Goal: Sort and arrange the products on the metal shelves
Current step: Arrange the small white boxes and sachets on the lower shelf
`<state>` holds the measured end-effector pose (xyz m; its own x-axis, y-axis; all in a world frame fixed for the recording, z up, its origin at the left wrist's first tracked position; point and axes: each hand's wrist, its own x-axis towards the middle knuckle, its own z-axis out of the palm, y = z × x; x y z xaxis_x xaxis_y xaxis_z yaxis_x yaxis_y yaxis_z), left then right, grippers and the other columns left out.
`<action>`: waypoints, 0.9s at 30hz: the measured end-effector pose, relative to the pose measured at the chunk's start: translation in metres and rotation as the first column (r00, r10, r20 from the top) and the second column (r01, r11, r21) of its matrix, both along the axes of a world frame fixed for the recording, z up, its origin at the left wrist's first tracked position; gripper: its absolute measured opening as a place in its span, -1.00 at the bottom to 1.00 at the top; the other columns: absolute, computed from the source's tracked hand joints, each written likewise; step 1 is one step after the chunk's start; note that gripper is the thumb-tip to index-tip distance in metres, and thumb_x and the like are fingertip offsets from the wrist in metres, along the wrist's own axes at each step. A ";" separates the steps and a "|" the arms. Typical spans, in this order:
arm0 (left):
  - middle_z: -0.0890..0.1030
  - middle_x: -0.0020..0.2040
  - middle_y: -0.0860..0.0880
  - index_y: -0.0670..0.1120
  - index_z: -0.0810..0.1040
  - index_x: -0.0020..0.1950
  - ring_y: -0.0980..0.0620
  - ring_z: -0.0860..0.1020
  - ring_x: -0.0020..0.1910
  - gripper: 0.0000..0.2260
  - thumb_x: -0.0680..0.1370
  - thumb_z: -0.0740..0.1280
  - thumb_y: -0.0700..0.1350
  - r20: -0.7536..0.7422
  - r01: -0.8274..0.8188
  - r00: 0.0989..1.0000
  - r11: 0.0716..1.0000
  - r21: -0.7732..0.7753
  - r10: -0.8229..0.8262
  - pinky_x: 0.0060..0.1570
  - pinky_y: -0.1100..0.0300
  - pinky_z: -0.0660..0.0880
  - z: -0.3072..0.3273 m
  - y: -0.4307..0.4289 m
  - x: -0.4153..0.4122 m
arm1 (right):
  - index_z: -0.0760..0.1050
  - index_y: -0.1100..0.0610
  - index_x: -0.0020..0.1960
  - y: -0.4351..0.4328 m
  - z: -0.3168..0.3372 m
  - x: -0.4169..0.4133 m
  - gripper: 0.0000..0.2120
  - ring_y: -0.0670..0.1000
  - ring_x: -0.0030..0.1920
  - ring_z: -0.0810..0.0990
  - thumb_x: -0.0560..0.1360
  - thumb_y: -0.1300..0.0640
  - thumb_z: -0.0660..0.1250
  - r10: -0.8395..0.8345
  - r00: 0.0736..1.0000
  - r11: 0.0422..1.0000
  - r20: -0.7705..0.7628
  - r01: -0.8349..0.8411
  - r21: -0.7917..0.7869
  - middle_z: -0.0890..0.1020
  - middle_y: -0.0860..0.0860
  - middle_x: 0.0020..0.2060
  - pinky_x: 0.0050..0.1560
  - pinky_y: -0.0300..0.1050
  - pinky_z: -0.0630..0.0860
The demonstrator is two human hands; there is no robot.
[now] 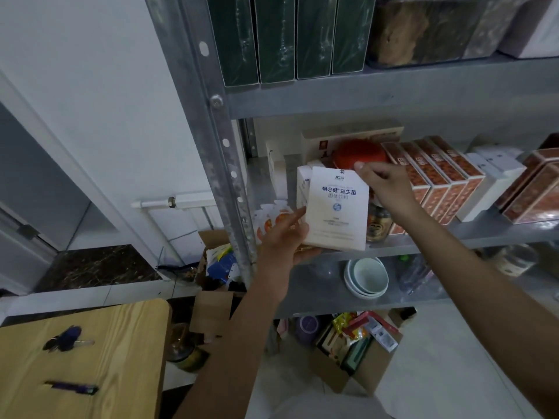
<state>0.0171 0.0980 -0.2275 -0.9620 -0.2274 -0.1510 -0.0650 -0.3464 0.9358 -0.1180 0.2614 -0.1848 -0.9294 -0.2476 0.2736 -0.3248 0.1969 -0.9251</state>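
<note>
Left hand [284, 237] nearest: cups the lower left corner of the white box [335, 210], palm under the bottom edge, fingers wrapped behind, one finger lying up the left side. Right hand [384, 182] pinches the top right corner between thumb and fingers. Both hands grip the box; neither is free.

The box stands upright and slightly tilted between the two hands, at the front edge of the metal shelf [484, 234]. Can't tell if its base touches the shelf.

Handling, as a guess: thin carton, flat faces, probably light and stiff enough to lift by one corner. Corners and panels would dent under a hard squeeze. The face looks smooth, so it may slip in a pinch. Better hold is across the narrow sides or under the base, not by the top flap.

Just behind the left fingers: a second white box [302, 182], upright. Left of them, loose sachets [269, 216]. Below the right fingers: a gold tin [376, 222]. Just behind the right thumb: a red lid [360, 155]. Right of that hand: a row of orange boxes [435, 176] on edge.

The gap beyond the left fingers looks tight, so the box will likely need sliding in straight.
</note>
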 end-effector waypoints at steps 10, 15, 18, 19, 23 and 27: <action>0.68 0.10 -0.09 -0.09 0.54 0.30 -0.09 0.65 0.10 -0.65 0.51 0.31 -0.13 -0.036 0.094 0.995 0.993 0.074 -0.092 0.01 0.10 0.62 -0.002 0.019 0.021 | 0.63 0.09 0.18 0.001 -0.017 0.037 -0.32 0.09 0.07 0.65 0.26 -0.37 0.42 0.563 0.749 0.659 0.350 -0.151 -0.737 0.67 0.10 0.11 0.10 -0.02 0.59; 0.69 0.06 -0.10 -0.09 0.55 0.27 -0.07 0.66 0.05 -0.68 0.53 0.32 -0.11 -0.031 0.107 0.994 0.991 0.075 -0.105 -0.02 0.11 0.63 0.002 0.021 0.023 | 0.65 0.06 0.15 0.001 -0.031 0.053 -0.26 0.11 0.05 0.68 0.12 -0.37 0.53 0.610 0.725 0.560 0.320 -0.109 -0.821 0.68 0.08 0.07 0.04 0.01 0.62; 0.66 0.08 -0.01 -0.02 0.55 0.24 -0.01 0.63 0.10 -0.79 0.62 0.28 -0.09 -0.017 0.035 0.999 0.979 -0.199 -0.039 0.00 0.19 0.61 0.005 0.028 0.022 | 0.56 0.10 0.17 -0.006 -0.032 0.062 -0.19 0.12 0.03 0.67 0.09 -0.36 0.56 0.557 0.763 0.583 0.328 -0.078 -0.809 0.68 0.11 0.05 -0.01 0.00 0.63; 0.62 0.14 0.02 0.01 0.51 0.26 0.05 0.60 0.13 -0.76 0.60 0.30 -0.04 -0.067 0.029 0.997 0.964 -0.265 -0.048 -0.01 0.24 0.59 0.007 0.031 0.023 | 0.51 0.12 0.19 -0.009 -0.031 0.063 -0.19 0.11 0.03 0.67 0.11 -0.35 0.56 0.533 0.783 0.597 0.321 -0.079 -0.798 0.67 0.11 0.04 0.00 -0.01 0.62; 0.39 0.17 0.48 0.34 0.24 0.33 0.37 0.44 0.21 -0.42 0.39 0.40 0.32 -0.176 0.116 0.964 0.910 -0.398 -0.200 0.05 0.34 0.55 0.011 0.042 0.030 | 0.48 0.09 0.16 -0.012 -0.024 0.063 -0.37 0.04 -0.01 0.66 0.27 -0.29 0.48 0.445 0.836 0.648 0.321 -0.054 -0.759 0.67 0.06 -0.04 -0.01 -0.05 0.61; 0.45 0.26 0.22 0.15 0.39 0.37 0.17 0.47 0.26 -0.48 0.46 0.47 0.06 -0.133 0.032 0.986 0.910 -0.414 -0.096 -0.01 0.32 0.58 0.007 0.036 0.026 | 0.48 0.07 0.24 -0.014 -0.014 0.062 -0.42 0.07 -0.02 0.67 0.38 -0.29 0.38 0.318 0.839 0.749 0.441 0.063 -0.660 0.66 0.08 -0.05 -0.05 -0.05 0.60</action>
<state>0.0428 0.1343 -0.2208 -0.9806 -0.1760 0.0867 0.0754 0.0696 0.9947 -0.0562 0.2476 -0.1991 -0.9434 -0.3218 -0.0803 0.2397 -0.4939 -0.8358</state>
